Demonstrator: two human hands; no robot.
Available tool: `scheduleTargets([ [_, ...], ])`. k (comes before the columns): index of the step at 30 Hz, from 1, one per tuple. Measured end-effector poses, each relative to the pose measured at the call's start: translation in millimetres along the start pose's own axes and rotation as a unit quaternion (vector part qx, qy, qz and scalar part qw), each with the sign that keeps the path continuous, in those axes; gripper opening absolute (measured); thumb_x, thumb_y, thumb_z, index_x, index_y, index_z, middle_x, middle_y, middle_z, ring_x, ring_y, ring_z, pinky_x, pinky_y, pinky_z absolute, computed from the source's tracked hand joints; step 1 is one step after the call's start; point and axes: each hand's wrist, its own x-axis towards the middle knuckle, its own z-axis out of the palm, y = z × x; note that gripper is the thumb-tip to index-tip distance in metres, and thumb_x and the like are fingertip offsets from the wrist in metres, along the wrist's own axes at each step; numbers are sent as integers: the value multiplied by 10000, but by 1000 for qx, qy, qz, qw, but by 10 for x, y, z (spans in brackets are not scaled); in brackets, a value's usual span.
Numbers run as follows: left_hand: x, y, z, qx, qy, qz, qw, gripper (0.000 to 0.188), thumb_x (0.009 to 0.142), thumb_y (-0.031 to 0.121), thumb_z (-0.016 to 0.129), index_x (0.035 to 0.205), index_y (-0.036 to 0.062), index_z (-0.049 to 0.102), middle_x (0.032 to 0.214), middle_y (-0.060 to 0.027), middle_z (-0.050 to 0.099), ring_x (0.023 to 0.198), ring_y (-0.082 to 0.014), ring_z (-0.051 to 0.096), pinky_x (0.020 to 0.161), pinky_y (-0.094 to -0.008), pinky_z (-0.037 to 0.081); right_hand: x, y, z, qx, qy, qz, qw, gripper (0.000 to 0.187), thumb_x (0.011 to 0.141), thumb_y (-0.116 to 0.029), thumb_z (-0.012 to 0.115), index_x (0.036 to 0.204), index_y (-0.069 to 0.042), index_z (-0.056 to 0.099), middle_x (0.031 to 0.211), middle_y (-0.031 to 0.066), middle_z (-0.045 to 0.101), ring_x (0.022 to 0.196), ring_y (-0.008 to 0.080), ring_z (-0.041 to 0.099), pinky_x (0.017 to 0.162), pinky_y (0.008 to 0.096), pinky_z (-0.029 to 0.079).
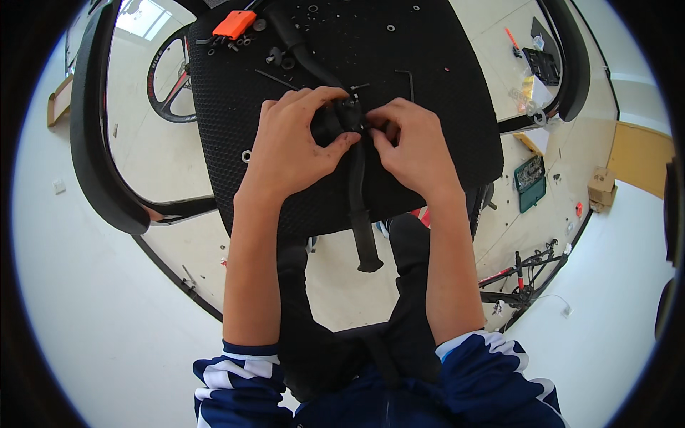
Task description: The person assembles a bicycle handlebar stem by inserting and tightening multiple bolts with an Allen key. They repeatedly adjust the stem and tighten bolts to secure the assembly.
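Note:
A black bicycle handlebar (pixel 358 189) lies lengthwise over a black mesh chair seat (pixel 449 128), its near grip (pixel 365 250) jutting past the front edge. At its middle sits a black stem clamp (pixel 349 113) with small bolts. My left hand (pixel 289 146) holds the stem from the left, thumb and forefinger around it. On the clamp's right side, my right hand (pixel 414 146) has its fingers curled in a pinch; whatever is between them is hidden. One L-shaped hex key (pixel 411 82) lies beyond my right hand, and a thin dark rod (pixel 275 78) beyond my left.
An orange tool holder (pixel 234 25) and loose nuts, washers and bolts lie on the far seat. Armrests (pixel 93 128) flank it. Around on the floor are a wheel (pixel 155 78), a bicycle frame (pixel 521 278), a green case (pixel 530 185), a black toolbox (pixel 542 65) and a cardboard box (pixel 602 187).

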Motion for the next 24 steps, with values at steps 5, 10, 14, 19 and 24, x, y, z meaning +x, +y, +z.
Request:
scheduleTargets([
  [5,3,54,28,20,-8,14,1000,510,743,273,884,1202,141,705,960,-53,701,1010,-218,579,867,-356,455,56,39,2,-54,-18,-21,998,155,841,-20,676,987,-1,725,937,131,677,845,307,682,765,381,534],
  [10,-27,42,-59,-2,-2,-12,1000,461,745,282,886,1163,163,732,897,-35,700,916,-211,584,859,-352,429,76,16,-96,22,-55,-21,998,118,849,-25,686,960,7,714,913,143,694,794,310,680,742,369,530],
  [14,-39,45,-110,13,9,5,1000,449,728,261,890,1139,155,744,882,-34,701,862,-201,578,857,-357,424,61,10,-119,63,-39,-47,996,122,842,20,670,957,13,712,910,149,705,758,283,687,698,335,533],
  [19,-15,-26,-138,-63,-3,12,998,431,694,175,867,1100,99,743,869,-49,702,854,-185,634,855,-338,466,106,114,-258,140,54,-87,985,171,838,51,637,979,11,725,905,100,727,800,175,716,724,263,563],
  [24,-22,-113,-144,-86,-1,18,996,400,683,136,837,1053,40,721,894,-73,710,850,-181,674,871,-320,489,116,6,-139,71,28,-7,997,208,863,-24,672,1060,-9,737,935,137,746,779,199,726,700,277,566],
])
